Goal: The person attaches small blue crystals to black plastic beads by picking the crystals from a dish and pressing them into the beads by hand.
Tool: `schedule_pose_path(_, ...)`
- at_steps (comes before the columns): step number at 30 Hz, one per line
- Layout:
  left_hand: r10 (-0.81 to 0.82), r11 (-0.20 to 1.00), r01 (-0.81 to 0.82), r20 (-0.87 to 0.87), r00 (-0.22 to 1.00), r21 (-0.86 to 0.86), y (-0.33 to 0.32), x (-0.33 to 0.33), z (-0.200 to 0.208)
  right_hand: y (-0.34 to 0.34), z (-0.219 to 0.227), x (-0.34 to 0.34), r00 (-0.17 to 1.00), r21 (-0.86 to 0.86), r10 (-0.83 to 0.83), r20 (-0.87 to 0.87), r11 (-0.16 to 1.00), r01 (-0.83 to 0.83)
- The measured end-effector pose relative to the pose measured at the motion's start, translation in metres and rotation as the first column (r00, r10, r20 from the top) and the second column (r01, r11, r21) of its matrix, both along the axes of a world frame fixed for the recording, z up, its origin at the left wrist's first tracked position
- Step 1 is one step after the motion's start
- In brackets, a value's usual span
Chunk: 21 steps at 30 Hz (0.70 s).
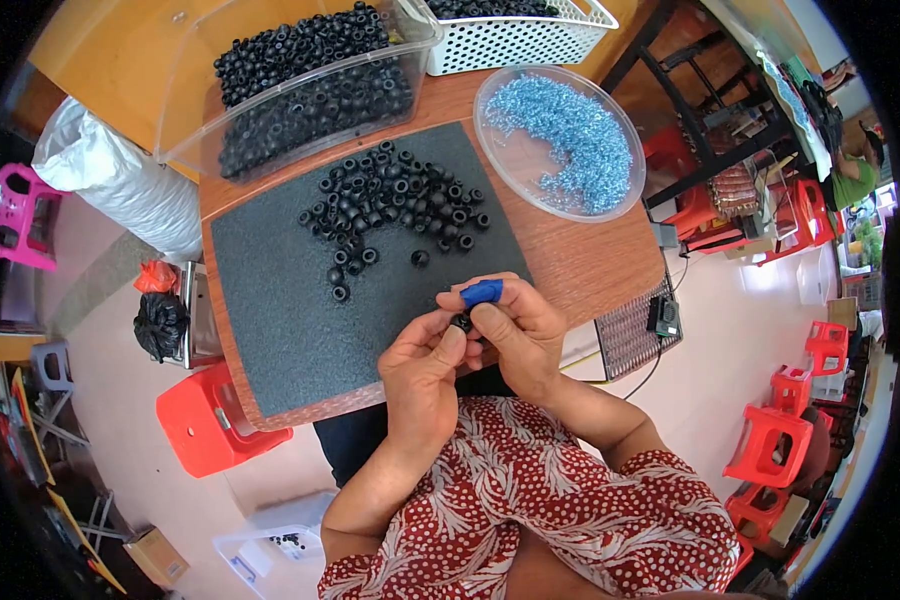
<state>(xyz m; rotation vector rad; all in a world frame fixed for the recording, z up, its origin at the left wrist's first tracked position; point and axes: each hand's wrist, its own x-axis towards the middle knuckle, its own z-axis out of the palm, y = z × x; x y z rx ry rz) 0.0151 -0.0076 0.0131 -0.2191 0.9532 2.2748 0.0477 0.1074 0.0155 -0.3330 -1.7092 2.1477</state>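
My left hand [420, 365] and my right hand [515, 325] meet over the near edge of a dark foam mat [280, 290]. Together they pinch one small black rubber ring [462, 322] between thumbs and fingertips. A blue finger cover [482, 291] sits on my right index finger. A loose heap of black rubber rings [390, 200] lies on the far part of the mat. A round clear tray [505, 150] of small blue metal pieces [575, 135] stands to the right of the heap.
A clear plastic bin [185, 110] full of black rings stands at the back of the wooden table [580, 260]. A white basket [515, 40] is behind it. Red stools [205, 420] and a white sack [120, 180] stand around the table.
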Motion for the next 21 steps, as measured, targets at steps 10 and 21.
schedule_pose_path(10, -0.013, 0.999, 0.014, -0.026, 1.0, 0.031, -0.001, 0.001, -0.001, 0.011, 0.0, 0.002, 0.999, 0.221, 0.045, 0.006, 0.974, -0.045)
schedule_pose_path(21, -0.05, 0.998, 0.052, -0.07, 0.996, 0.018, -0.001, 0.002, -0.004, 0.017, -0.002, 0.005, 0.986, 0.503, 0.03, -0.164, 0.862, 0.058)
